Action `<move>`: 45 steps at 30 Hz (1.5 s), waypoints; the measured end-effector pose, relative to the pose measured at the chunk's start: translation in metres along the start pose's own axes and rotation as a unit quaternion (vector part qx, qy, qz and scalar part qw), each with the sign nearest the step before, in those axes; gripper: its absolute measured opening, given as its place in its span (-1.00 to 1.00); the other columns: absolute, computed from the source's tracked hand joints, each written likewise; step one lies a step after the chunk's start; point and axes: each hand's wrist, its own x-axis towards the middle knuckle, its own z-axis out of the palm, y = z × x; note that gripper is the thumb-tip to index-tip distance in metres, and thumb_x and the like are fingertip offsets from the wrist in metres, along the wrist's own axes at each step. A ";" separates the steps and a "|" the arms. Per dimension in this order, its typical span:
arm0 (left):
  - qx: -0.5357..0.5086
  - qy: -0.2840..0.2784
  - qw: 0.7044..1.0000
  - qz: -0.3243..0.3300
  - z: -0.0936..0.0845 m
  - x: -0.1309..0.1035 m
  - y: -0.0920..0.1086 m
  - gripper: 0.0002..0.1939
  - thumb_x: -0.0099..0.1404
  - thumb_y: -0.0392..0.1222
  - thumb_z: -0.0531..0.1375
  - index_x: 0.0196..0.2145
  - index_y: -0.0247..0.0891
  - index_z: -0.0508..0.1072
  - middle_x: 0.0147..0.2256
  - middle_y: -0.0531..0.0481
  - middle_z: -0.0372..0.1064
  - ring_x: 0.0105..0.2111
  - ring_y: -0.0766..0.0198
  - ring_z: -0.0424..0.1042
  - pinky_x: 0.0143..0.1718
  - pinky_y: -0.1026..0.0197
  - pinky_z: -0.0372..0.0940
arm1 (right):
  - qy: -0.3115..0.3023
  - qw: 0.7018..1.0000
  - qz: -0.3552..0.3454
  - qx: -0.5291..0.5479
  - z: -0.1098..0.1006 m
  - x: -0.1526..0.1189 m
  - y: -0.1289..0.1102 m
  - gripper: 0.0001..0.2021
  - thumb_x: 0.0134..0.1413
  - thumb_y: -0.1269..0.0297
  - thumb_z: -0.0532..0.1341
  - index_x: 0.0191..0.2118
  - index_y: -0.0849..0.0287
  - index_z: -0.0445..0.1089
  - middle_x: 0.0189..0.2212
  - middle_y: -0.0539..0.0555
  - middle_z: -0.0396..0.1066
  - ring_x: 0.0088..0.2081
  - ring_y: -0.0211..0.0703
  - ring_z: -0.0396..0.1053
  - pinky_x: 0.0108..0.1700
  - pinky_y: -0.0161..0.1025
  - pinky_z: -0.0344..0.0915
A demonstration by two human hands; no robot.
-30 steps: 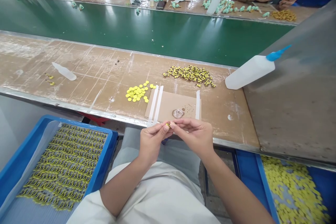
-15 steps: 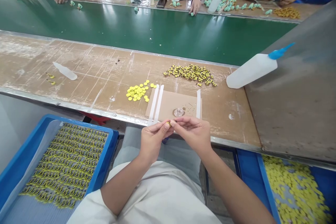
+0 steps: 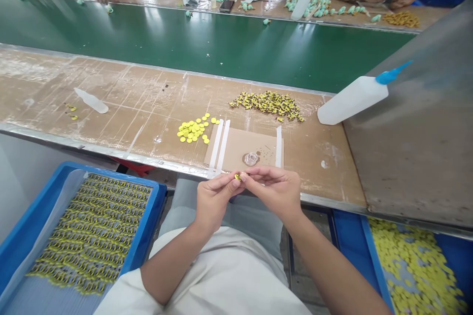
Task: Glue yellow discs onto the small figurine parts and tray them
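Fingertips of my left hand (image 3: 216, 202) and my right hand (image 3: 273, 189) meet just in front of the table edge, both pinching a small yellow piece (image 3: 237, 176). Most of that piece is hidden by the fingers, so its full shape does not show. Beyond the hands lies a cardboard sheet (image 3: 236, 147) with white tape strips, bearing a small clear round dish (image 3: 251, 159). Left of the sheet is a pile of yellow discs (image 3: 191, 130). Behind it spreads a heap of small yellow-and-dark pieces (image 3: 268, 102).
A white bottle with a blue nozzle (image 3: 353, 100) leans by a metal panel (image 3: 417, 123). Blue trays hold rows of yellow-and-dark pieces (image 3: 96, 226) at lower left and many yellow discs (image 3: 417, 270) at lower right. Across the green conveyor belt (image 3: 155, 34), other people handle parts.
My hands stay pinched together, and more of the yellow piece shows between the fingertips. Across the belt, a co-worker's hand has drawn back from a mint-green piece, leaving it at the belt's edge.
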 end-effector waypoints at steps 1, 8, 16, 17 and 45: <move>0.001 0.001 1.000 0.005 0.000 0.000 0.000 -0.72 0.13 -0.15 0.45 -0.19 -0.26 0.66 -0.19 -0.14 0.60 -0.19 0.13 0.58 -0.09 0.11 0.53 | -0.002 1.000 -0.003 0.000 0.000 0.000 0.000 -0.81 -0.10 0.21 0.49 -0.38 0.21 0.60 -0.47 0.11 0.54 -0.45 -0.08 0.55 -0.38 -0.35 0.56; -0.003 -0.010 1.000 -0.003 -0.001 0.002 0.002 -0.72 0.15 -0.14 0.44 -0.17 -0.24 0.65 -0.18 -0.13 0.60 -0.19 0.14 0.58 -0.08 0.11 0.52 | 0.002 1.000 -0.021 -0.016 0.000 0.002 -0.003 -0.81 -0.08 0.20 0.48 -0.38 0.21 0.59 -0.48 0.10 0.54 -0.45 -0.07 0.54 -0.35 -0.29 0.58; -0.044 -0.045 0.997 -0.053 0.001 0.003 0.012 -0.74 0.20 -0.13 0.41 -0.16 -0.23 0.64 -0.18 -0.10 0.60 -0.24 0.26 0.58 -0.16 0.29 0.50 | -0.014 0.999 -0.025 0.020 0.001 -0.001 -0.008 -0.83 -0.04 0.25 0.49 -0.30 0.17 0.59 -0.35 0.09 0.56 -0.35 -0.11 0.56 -0.24 -0.34 0.57; -0.047 -0.047 0.996 -0.053 0.000 0.003 0.012 -0.75 0.20 -0.13 0.40 -0.16 -0.22 0.64 -0.19 -0.09 0.60 -0.23 0.26 0.58 -0.16 0.30 0.50 | -0.023 0.999 -0.015 0.028 0.001 -0.001 -0.008 -0.82 -0.04 0.25 0.49 -0.30 0.17 0.59 -0.35 0.09 0.56 -0.34 -0.10 0.57 -0.24 -0.35 0.57; 0.241 0.013 0.894 0.377 -0.043 -0.013 0.010 -0.59 0.19 -0.42 0.36 -0.04 -0.06 0.60 -0.16 -0.09 0.54 -0.22 0.17 0.55 -0.20 0.17 0.53 | -0.131 0.985 0.064 0.088 0.021 -0.001 -0.007 -0.62 -0.06 0.07 0.51 -0.17 0.18 0.56 -0.34 0.14 0.55 -0.30 -0.03 0.55 -0.25 -0.20 0.57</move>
